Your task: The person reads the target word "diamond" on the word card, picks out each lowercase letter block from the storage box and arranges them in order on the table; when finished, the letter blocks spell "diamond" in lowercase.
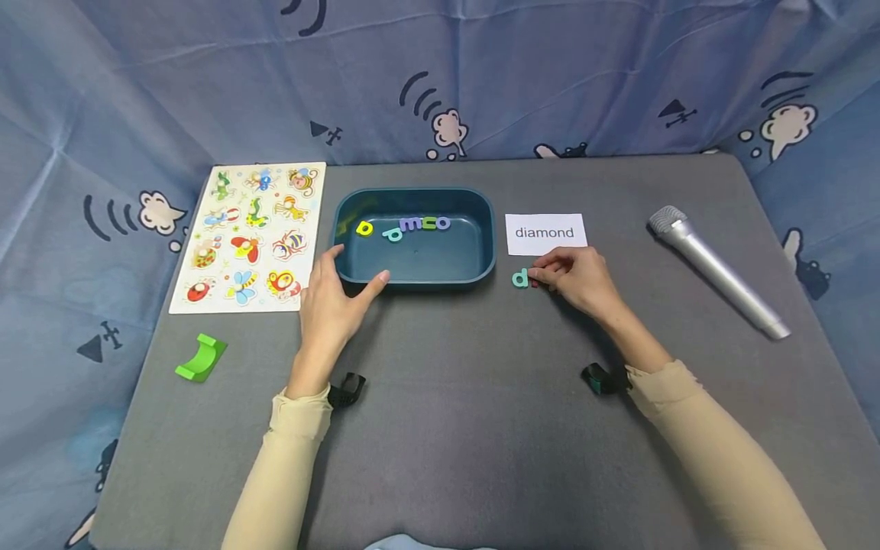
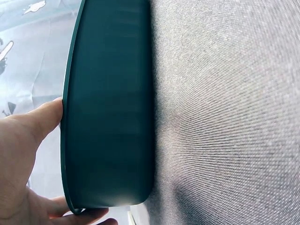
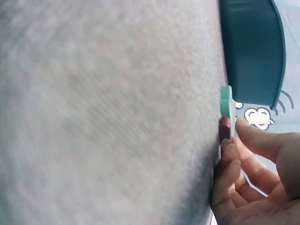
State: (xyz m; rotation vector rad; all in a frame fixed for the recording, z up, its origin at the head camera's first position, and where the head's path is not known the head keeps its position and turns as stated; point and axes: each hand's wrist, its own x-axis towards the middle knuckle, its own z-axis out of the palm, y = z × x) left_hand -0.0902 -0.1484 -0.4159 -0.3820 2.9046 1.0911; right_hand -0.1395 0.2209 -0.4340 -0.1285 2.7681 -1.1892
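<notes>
My left hand (image 1: 328, 305) holds the near left corner of a dark teal plastic tray (image 1: 440, 285), thumb on the near rim and fingers round the left end. Inside the tray lie several letter pieces: a yellow one (image 1: 364, 228), a teal one (image 1: 393, 235) and a purple m (image 1: 410, 224) among them. On the table, right of the tray, lies a teal letter d (image 1: 520, 279). Just beside it my right hand (image 1: 576, 279) pinches a small dark red letter (image 3: 225, 130), mostly hidden by the fingertips, low at the table surface.
A white card (image 1: 545, 234) printed "diamond" lies above the right hand. A silver microphone (image 1: 722, 271) lies at the right. A sticker sheet with insect pictures (image 1: 247, 238) is left of the tray, with a green curved block (image 1: 202, 357) below it. A patterned blue cloth (image 1: 385, 84) hangs behind.
</notes>
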